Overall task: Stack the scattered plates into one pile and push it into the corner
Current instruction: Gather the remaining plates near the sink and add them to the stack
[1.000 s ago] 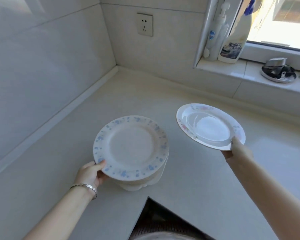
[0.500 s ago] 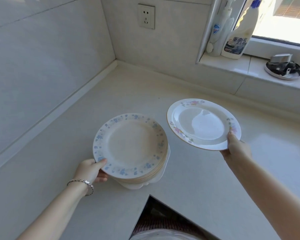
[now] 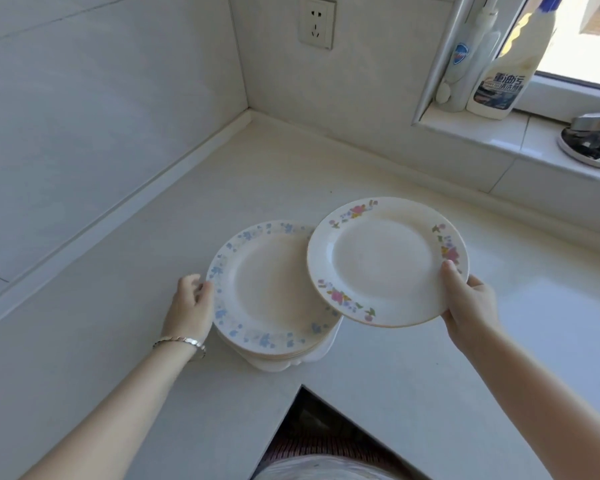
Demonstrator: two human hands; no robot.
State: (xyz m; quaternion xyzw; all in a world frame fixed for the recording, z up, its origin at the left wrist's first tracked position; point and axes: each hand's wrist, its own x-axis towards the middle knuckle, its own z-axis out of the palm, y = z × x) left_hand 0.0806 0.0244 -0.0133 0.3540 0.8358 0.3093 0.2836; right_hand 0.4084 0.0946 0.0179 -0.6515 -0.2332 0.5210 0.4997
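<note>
The tabletop [image 3: 153, 341] is a pale, plain stone-like surface that runs into a corner [image 3: 249, 110] formed by two walls of large white tiles. A raised edge strip runs along the foot of the left wall. A white wall socket [image 3: 317, 22] sits on the back wall above the corner. To the right, a tiled window sill [image 3: 482, 133] carries two cleaning bottles [image 3: 506, 71] and a small metal dish [image 3: 591, 143].

The pile of plates [image 3: 267, 296] rests on the tabletop near its front notch, well apart from the corner; its top plate has a blue flower rim. The left hand [image 3: 191, 306] grips the pile's left edge. The right hand [image 3: 468, 306] grasps a plate with pink flowers [image 3: 385, 261] by its right rim, thumb on top, tilted and overlapping the pile's right side.
</note>
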